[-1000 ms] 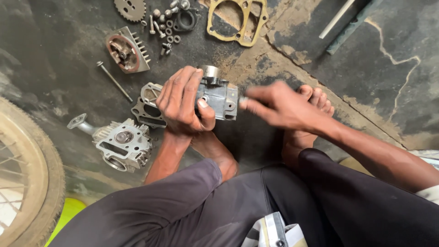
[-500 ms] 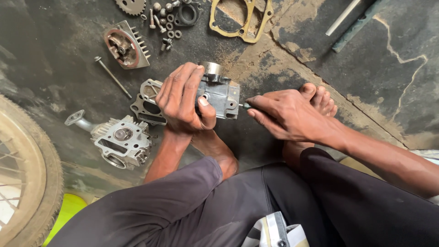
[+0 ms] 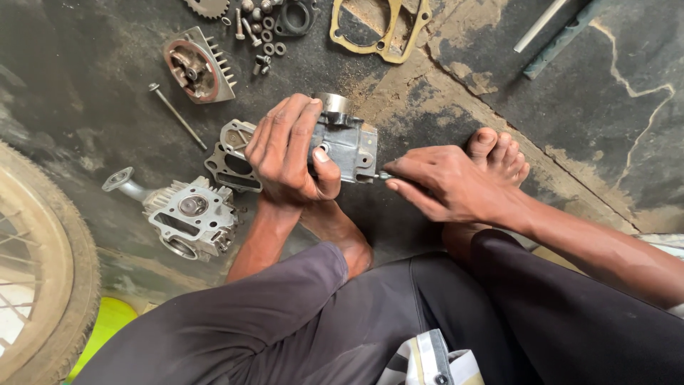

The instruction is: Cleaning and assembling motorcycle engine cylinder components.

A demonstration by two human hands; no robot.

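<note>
My left hand (image 3: 288, 153) grips a grey metal engine cylinder block (image 3: 349, 146) and holds it above the dark floor, thumb across its front face. Its round sleeve (image 3: 331, 103) pokes out at the top. My right hand (image 3: 438, 182) pinches a small thin metal part (image 3: 383, 175) with its fingertips, right at the block's lower right corner. Whether the small part is a bolt or a tool tip I cannot tell. My bare feet (image 3: 499, 153) rest on the floor below and to the right of the hands.
A finned cylinder head (image 3: 189, 217) lies at the left, a gasket (image 3: 231, 157) beside it. Farther up lie a finned cover (image 3: 199, 68), a long bolt (image 3: 177, 114), loose nuts and bolts (image 3: 260, 32) and a yellowish gasket (image 3: 381, 28). A spoked wheel (image 3: 35, 271) fills the left edge.
My right hand has drawn back slightly to the right, from covering the block's side to pinching a small part at its lower right corner. My left hand keeps its hold on the block.
</note>
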